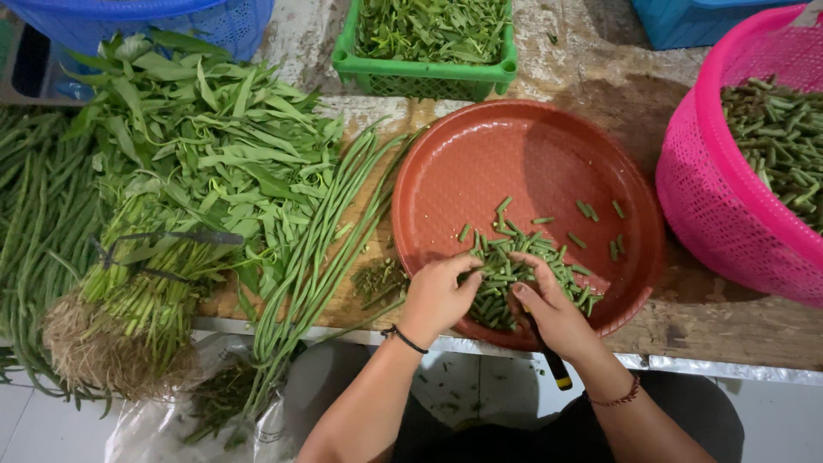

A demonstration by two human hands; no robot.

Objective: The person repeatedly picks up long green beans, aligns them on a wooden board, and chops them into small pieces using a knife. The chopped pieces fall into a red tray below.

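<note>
cut beans (514,270) heaped in the red tray (446,171), both hands in the pile: left hand (437,296) curled on a clump, right hand (555,315) gripping beans with a black-handled knife (553,364); uncut long beans (317,257) lie left on the desk (737,321).

Worn wooden table (729,330) bears tray (446,163), baskets, greens.

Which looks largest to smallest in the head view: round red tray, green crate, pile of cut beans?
1. Round red tray, plainly largest.
2. Green crate, though the frame cuts off its top.
3. Pile of cut beans, smallest, partly under both hands.
</note>
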